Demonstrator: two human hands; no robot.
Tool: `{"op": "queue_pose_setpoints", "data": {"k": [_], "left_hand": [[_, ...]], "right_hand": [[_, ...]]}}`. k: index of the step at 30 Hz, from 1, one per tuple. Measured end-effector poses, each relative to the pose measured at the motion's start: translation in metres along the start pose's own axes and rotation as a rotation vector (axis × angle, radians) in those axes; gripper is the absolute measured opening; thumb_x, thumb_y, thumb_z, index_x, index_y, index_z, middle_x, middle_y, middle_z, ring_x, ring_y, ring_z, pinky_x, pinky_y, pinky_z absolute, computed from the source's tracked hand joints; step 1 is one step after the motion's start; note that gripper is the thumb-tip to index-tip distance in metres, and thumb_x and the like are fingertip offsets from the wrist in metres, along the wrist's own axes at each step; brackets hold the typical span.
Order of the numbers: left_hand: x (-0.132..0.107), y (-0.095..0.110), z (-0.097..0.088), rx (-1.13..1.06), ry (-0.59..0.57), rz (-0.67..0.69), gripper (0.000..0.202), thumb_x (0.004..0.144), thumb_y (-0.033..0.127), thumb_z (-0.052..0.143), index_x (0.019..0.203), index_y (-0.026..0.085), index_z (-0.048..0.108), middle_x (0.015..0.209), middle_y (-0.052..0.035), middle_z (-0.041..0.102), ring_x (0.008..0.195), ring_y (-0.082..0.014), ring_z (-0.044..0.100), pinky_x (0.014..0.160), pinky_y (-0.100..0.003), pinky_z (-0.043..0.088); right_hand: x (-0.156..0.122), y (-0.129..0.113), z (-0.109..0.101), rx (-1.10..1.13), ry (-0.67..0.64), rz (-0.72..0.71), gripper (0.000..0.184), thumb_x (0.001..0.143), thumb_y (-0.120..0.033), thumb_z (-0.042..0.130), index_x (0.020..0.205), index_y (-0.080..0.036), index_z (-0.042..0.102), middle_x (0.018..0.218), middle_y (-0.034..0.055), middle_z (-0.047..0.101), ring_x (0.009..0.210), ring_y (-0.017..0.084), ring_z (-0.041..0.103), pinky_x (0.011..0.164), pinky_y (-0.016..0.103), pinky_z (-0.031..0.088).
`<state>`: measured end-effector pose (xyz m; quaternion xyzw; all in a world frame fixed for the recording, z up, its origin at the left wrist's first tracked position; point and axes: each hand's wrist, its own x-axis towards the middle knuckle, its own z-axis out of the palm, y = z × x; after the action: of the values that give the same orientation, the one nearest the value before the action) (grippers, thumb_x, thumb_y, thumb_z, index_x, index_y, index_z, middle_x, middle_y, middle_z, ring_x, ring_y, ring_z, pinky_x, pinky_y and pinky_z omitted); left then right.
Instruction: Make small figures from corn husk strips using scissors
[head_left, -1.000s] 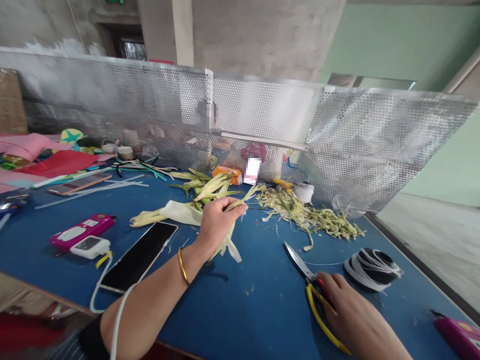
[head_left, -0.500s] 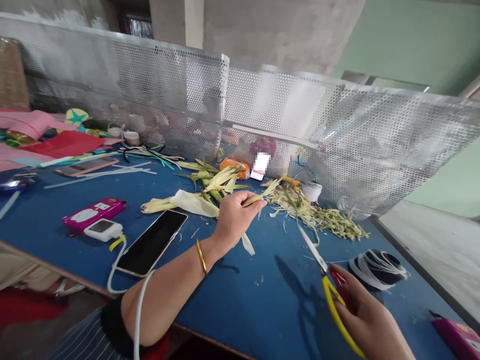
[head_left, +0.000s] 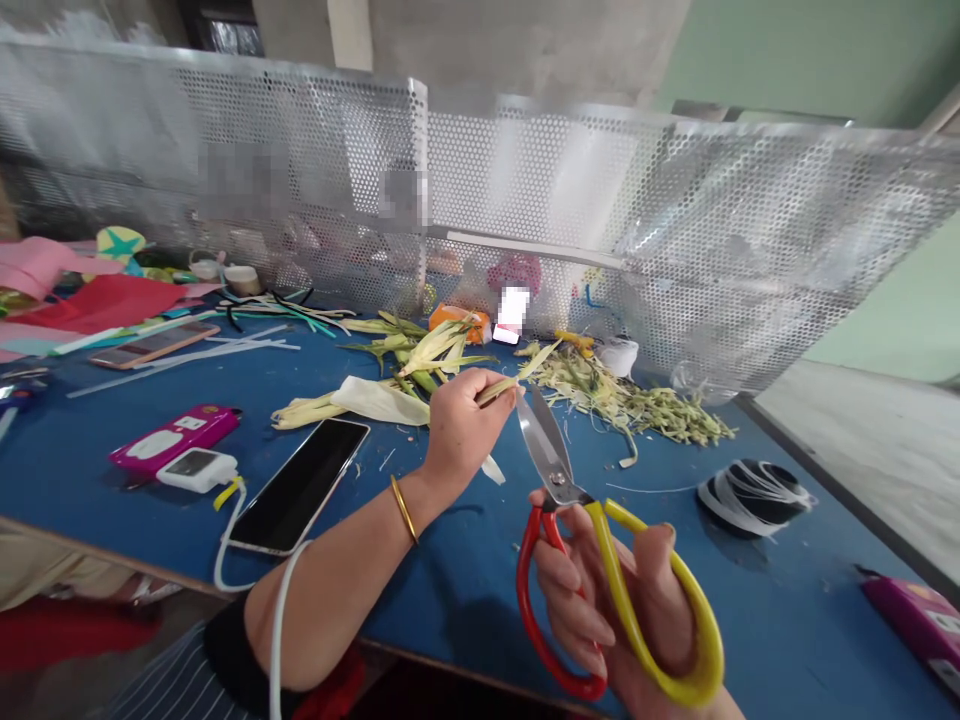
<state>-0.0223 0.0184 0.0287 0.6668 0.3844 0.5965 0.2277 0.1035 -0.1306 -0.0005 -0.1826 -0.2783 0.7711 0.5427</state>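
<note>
My left hand [head_left: 466,425], with a gold bangle at the wrist, pinches a pale corn husk [head_left: 538,360] whose tip sticks out to the upper right. In my right hand [head_left: 664,610] is a pair of scissors [head_left: 556,470] with one red and one yellow handle. My fingers are through the red loop and the thumb is in the yellow one. The blades are spread, their tips close beside the left fingertips and the husk. Beyond the hands lie more corn husks [head_left: 435,350] and a heap of husk trimmings [head_left: 667,418].
A black phone [head_left: 304,490], a white cable and a purple device [head_left: 176,435] lie to the left on the blue table [head_left: 450,620]. To the right are a thread spool [head_left: 754,497] and another purple device [head_left: 915,625]. A perforated metal screen [head_left: 525,180] stands behind.
My right hand has brought the scissors up and left to the husk, turning them and spreading the blades. My left hand keeps its hold on the husk.
</note>
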Motion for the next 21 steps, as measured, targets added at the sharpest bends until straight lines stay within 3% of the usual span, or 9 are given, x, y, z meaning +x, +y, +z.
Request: {"op": "queue_pose_setpoints", "data": {"k": [4, 9, 15, 21], "left_hand": [[-0.002, 0.001, 0.001, 0.027, 0.023, 0.026, 0.01, 0.078, 0.021, 0.068, 0.069, 0.017, 0.067, 0.064, 0.0028, 0.064, 0.06, -0.01, 0.054, 0.058, -0.021, 0.042], [-0.002, 0.0, 0.002, 0.051, 0.029, 0.018, 0.015, 0.079, 0.023, 0.066, 0.065, 0.017, 0.065, 0.062, 0.0025, 0.062, 0.059, -0.0102, 0.053, 0.058, -0.021, 0.041], [-0.003, -0.002, 0.004, 0.05, 0.038, -0.019, 0.015, 0.079, 0.023, 0.065, 0.066, 0.017, 0.066, 0.063, 0.0027, 0.064, 0.06, -0.0103, 0.054, 0.059, -0.02, 0.042], [-0.003, -0.002, 0.004, 0.06, 0.04, -0.038, 0.011, 0.079, 0.022, 0.066, 0.069, 0.018, 0.067, 0.064, 0.0027, 0.065, 0.061, -0.0105, 0.054, 0.059, -0.02, 0.042]], "right_hand": [[0.002, 0.006, 0.003, 0.012, -0.014, -0.002, 0.067, 0.072, -0.074, 0.06, 0.115, -0.024, 0.067, 0.073, -0.0025, 0.051, 0.043, 0.002, 0.029, 0.039, 0.014, 0.036], [0.006, 0.013, 0.004, 0.089, -0.042, -0.039, 0.057, 0.077, -0.072, 0.057, 0.106, -0.025, 0.069, 0.073, -0.0028, 0.051, 0.043, 0.001, 0.027, 0.039, 0.012, 0.037], [0.006, 0.016, 0.004, 0.097, -0.022, -0.026, 0.061, 0.079, -0.073, 0.054, 0.114, -0.024, 0.065, 0.074, -0.0023, 0.053, 0.042, 0.001, 0.027, 0.036, 0.013, 0.037], [0.005, 0.016, 0.004, 0.077, -0.01, -0.063, 0.054, 0.082, -0.071, 0.053, 0.106, -0.024, 0.065, 0.072, -0.0032, 0.052, 0.041, 0.001, 0.024, 0.034, 0.011, 0.032]]}}
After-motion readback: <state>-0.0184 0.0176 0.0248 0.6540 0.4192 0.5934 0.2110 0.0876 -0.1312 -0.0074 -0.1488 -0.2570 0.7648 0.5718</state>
